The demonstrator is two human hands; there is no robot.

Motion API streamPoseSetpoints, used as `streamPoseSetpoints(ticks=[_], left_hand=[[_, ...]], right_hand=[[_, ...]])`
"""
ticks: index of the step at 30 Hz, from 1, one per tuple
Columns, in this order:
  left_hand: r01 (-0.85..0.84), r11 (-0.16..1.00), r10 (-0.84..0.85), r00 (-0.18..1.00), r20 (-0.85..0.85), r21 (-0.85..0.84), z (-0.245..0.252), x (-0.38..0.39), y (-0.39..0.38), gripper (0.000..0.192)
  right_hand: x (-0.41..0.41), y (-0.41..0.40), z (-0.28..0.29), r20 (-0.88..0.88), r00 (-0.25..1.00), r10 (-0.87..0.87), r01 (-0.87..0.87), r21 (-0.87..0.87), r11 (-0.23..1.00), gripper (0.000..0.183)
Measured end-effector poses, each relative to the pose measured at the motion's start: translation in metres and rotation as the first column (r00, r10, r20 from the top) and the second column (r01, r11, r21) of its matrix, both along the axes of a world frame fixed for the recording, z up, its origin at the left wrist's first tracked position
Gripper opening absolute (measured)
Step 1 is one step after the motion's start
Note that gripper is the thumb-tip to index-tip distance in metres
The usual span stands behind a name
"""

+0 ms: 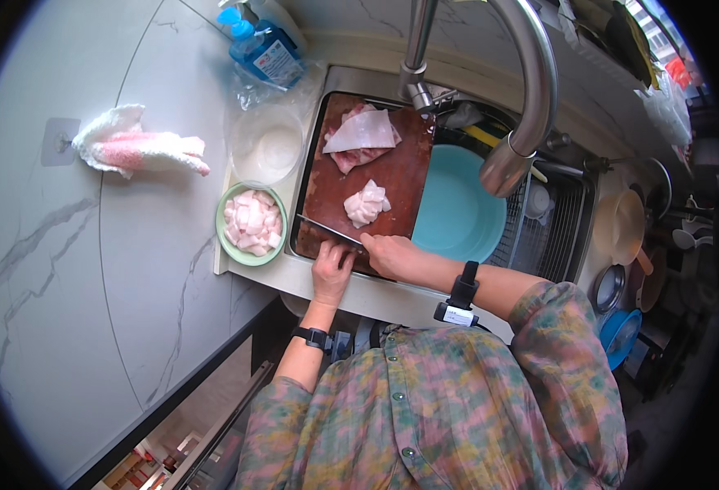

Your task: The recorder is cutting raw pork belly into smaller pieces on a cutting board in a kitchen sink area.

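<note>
My right hand (390, 256) is closed around the handle of a kitchen knife (328, 231), whose blade points left across the near part of a reddish-brown cutting board (396, 177). Just below the blade, my left hand (331, 272) rests with bent fingers at the board's near edge; whether it grips anything is hidden. Beyond the knife lies a small heap of pale, cut fatty meat (367, 203). Farther back on the board are larger pieces of raw meat (359, 160) with a flat pale slab (362, 131) on top. A green bowl (220, 228) of pale meat chunks (253, 222) stands left of the board.
The board lies over the sink, beside a turquoise basin (457, 208). A metal faucet (506, 165) arches above. A clear plastic container (267, 147) and a blue pump bottle (270, 55) stand at the left. A wire rack (555, 226) and a pan (616, 226) are at the right.
</note>
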State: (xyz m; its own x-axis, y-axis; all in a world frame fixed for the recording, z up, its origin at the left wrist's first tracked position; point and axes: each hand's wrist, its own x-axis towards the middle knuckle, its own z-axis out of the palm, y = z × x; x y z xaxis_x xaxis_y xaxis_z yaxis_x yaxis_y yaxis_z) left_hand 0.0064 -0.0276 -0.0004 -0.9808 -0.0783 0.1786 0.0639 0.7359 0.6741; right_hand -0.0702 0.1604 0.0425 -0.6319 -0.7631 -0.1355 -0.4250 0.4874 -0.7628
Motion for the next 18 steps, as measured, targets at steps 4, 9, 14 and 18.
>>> streamPoseSetpoints(ticks=[4, 9, 14, 18], left_hand=[[-0.006, 1.0, 0.006, 1.0, 0.028, 0.007, -0.003, 0.003, -0.003, 0.018], [0.012, 0.999, -0.012, 1.0, -0.021, -0.036, -0.002, 0.0, -0.001, 0.015], [0.073, 0.997, -0.073, 0.997, -0.005, -0.013, -0.004, 0.0, -0.001, 0.013], [-0.011, 0.997, 0.009, 0.999, -0.035, -0.077, 0.012, -0.005, 0.003, 0.024]], right_hand=[[0.011, 0.015, 0.006, -0.013, 1.0, 0.011, -0.01, 0.033, 0.999, 0.019], [0.032, 0.062, 0.017, 0.015, 1.0, 0.012, -0.012, 0.019, 1.0, 0.021], [0.032, 0.072, 0.016, 0.035, 0.998, 0.044, -0.048, 0.118, 0.992, 0.021], [0.033, 0.054, 0.018, 0.032, 0.999, -0.023, 0.02, 0.095, 0.995, 0.023]])
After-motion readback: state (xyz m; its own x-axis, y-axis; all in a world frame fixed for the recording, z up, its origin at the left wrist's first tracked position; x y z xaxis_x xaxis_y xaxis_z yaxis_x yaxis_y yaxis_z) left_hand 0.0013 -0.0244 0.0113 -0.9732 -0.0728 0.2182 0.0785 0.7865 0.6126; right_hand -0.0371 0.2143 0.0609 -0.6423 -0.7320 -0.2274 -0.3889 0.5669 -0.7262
